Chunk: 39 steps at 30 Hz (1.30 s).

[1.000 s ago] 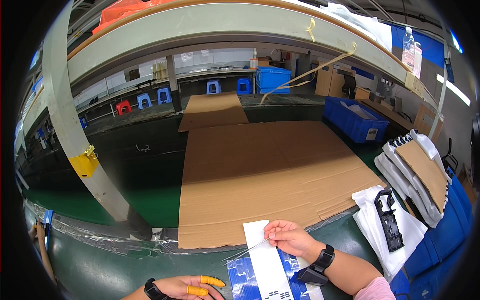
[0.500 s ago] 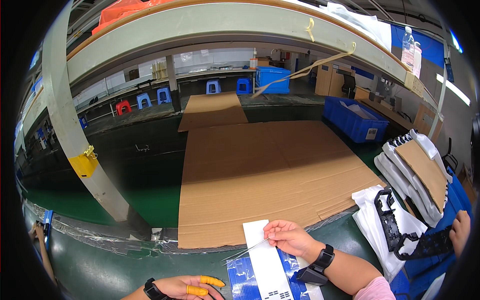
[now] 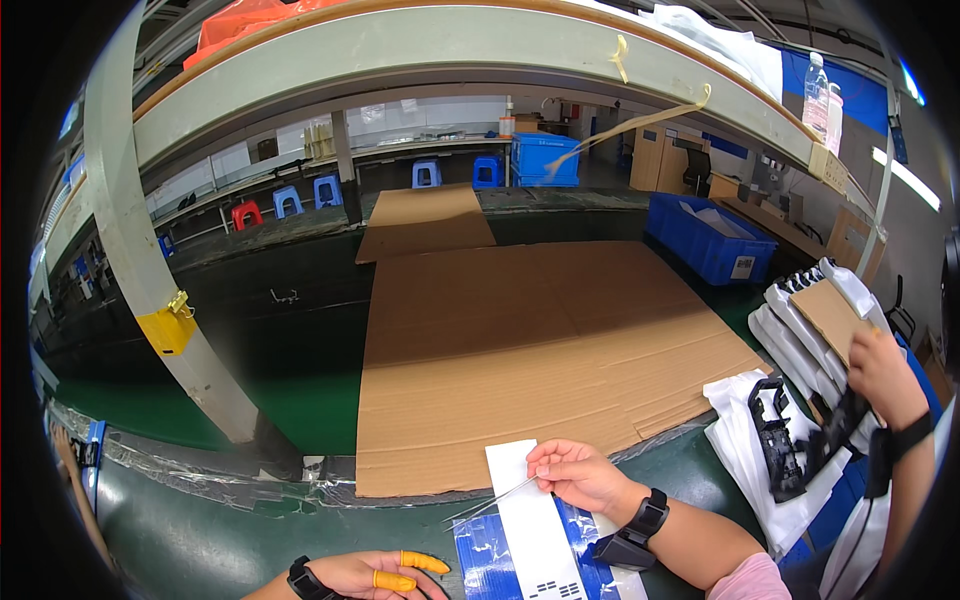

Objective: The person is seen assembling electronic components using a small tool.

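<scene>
Green bench (image 3: 300, 400) with cardboard sheet (image 3: 530, 350) lies ahead; my right hand (image 3: 580, 475) pinches a thin wire (image 3: 490, 503) over the white strip (image 3: 535, 520), my left hand (image 3: 385, 575) rests loosely curled, orange-capped fingers (image 3: 420, 562) empty

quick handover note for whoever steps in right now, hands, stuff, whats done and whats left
Right hand: pinches a thin clear strip over the white paper slip.
Left hand: low at the picture's edge, orange finger cots on, holding nothing visible.
The slip lies on a blue package at the cardboard sheet's near edge.
Done: strip in hand. Left: unclear from this view.
</scene>
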Each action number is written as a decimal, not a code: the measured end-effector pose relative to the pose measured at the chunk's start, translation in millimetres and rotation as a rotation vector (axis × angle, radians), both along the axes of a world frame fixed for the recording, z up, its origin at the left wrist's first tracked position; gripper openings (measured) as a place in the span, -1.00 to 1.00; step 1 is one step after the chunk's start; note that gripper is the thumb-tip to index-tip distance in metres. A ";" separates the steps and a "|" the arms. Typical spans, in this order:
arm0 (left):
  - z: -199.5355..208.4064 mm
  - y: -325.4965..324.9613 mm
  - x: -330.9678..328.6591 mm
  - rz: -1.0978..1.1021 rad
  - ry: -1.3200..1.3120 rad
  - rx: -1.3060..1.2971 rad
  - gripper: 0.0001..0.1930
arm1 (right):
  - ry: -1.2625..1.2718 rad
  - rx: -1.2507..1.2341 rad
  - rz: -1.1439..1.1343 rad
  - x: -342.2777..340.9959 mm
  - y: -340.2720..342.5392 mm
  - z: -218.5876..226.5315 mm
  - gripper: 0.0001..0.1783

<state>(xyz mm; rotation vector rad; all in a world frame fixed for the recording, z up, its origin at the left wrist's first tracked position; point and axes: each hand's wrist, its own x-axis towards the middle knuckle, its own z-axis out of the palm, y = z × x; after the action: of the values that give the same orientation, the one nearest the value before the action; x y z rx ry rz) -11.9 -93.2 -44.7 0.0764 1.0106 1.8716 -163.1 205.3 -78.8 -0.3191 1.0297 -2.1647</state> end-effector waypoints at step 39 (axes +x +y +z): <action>-2.4 0.4 1.0 -0.001 -0.004 0.000 -0.59 | 0.058 -0.029 -0.025 3.7 1.5 2.0 -0.83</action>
<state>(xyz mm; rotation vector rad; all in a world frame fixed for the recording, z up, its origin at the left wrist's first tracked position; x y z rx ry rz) -10.9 -92.7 -47.1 0.0729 1.0075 1.8703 -159.5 206.8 -76.9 -0.3861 1.0400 -2.2055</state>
